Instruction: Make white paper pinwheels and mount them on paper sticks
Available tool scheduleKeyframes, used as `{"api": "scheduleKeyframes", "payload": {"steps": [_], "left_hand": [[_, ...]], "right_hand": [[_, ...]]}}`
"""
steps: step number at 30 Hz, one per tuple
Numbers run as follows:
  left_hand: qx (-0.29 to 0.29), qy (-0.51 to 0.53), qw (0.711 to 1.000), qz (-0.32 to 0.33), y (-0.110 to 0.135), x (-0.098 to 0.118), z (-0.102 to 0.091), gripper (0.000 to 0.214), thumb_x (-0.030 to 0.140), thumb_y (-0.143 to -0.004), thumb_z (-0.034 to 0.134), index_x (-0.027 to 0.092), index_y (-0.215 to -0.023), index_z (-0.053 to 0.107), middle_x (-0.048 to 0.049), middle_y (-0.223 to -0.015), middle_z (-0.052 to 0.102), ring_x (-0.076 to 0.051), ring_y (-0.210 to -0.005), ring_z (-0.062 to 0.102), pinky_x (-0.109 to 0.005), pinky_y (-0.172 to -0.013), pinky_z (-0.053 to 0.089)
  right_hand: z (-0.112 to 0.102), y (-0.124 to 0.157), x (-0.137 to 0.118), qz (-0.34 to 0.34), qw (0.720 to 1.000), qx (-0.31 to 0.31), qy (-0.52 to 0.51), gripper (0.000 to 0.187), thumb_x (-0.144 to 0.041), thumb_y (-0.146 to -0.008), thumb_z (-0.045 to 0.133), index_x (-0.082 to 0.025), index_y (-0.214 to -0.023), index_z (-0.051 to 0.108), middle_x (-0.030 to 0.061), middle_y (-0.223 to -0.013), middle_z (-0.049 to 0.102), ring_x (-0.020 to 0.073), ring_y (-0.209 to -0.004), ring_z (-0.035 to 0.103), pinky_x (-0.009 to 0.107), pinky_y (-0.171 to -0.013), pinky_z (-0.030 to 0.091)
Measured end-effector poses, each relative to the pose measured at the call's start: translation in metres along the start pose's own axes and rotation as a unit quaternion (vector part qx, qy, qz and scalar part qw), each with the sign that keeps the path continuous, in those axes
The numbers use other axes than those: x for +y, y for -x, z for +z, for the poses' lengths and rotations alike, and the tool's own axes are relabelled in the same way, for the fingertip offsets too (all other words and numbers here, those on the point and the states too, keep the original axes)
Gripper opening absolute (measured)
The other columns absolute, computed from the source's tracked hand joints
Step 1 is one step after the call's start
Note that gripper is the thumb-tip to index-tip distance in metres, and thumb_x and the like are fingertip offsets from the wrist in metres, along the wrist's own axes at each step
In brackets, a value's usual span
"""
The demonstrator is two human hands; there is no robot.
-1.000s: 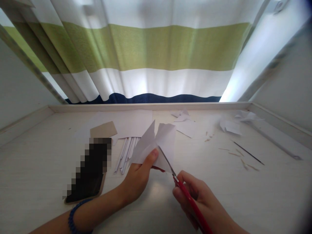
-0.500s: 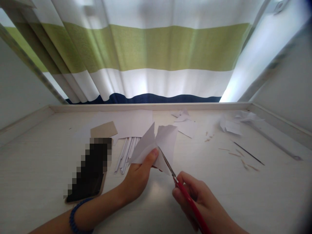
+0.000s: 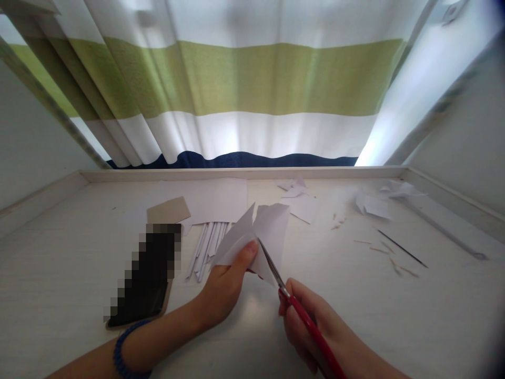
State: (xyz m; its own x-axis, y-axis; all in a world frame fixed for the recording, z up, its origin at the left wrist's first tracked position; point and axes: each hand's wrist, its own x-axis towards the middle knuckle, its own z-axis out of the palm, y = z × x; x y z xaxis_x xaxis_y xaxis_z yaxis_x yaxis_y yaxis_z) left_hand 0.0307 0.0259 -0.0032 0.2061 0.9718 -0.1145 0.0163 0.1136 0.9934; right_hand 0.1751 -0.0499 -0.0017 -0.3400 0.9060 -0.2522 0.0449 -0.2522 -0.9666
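- Lower right: tabletop (image 3: 442, 323) lies open to a hand.
- Centre: paper (image 3: 273, 229) and scissors (image 3: 310, 327) block passage.
- Left of centre: phone (image 3: 148, 279) and paper rolls (image 3: 202, 252) obstruct.
- Mid-right: thin dark rod (image 3: 402, 248) lies low.

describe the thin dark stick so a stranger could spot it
On the white table, look beyond the right hand, farther right. Beside scattered pale slivers lies the dark stick: it is much longer and darker than they are.
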Motion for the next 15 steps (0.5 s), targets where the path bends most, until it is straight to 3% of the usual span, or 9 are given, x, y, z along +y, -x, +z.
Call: {"api": "scheduleKeyframes", "payload": {"steps": [8, 15], "left_hand": [[0.005, 0.013, 1.000, 0.014, -0.0010, -0.0013, 0.0001, 0.024, 0.035, -0.077, 0.051, 0.018, -0.064, 0.059, 0.0025, -0.062, 0.059, -0.013, -0.063, 0.054, -0.022, -0.062, 0.044], [-0.015, 0.010, 0.999, 0.032, -0.0012, -0.0016, -0.0002, 0.022, 0.033, -0.079, 0.049, 0.017, -0.067, 0.059, 0.0009, -0.066, 0.060, -0.014, -0.068, 0.055, -0.025, -0.067, 0.043]], "right_hand": [[-0.0005, -0.0003, 0.0012, -0.004, 1.000, -0.008, -0.017, 0.029, -0.049, -0.081, 0.040, -0.021, -0.074, 0.037, -0.0080, -0.054, 0.034, 0.0066, -0.042, 0.029, 0.018, -0.036, 0.026], [-0.0004, 0.0019, 0.0020, -0.006, 1.000, -0.006, -0.025, 0.024, -0.045, -0.082, 0.041, -0.022, -0.075, 0.039, -0.0075, -0.057, 0.034, 0.0068, -0.043, 0.028, 0.017, -0.037, 0.027]]}}
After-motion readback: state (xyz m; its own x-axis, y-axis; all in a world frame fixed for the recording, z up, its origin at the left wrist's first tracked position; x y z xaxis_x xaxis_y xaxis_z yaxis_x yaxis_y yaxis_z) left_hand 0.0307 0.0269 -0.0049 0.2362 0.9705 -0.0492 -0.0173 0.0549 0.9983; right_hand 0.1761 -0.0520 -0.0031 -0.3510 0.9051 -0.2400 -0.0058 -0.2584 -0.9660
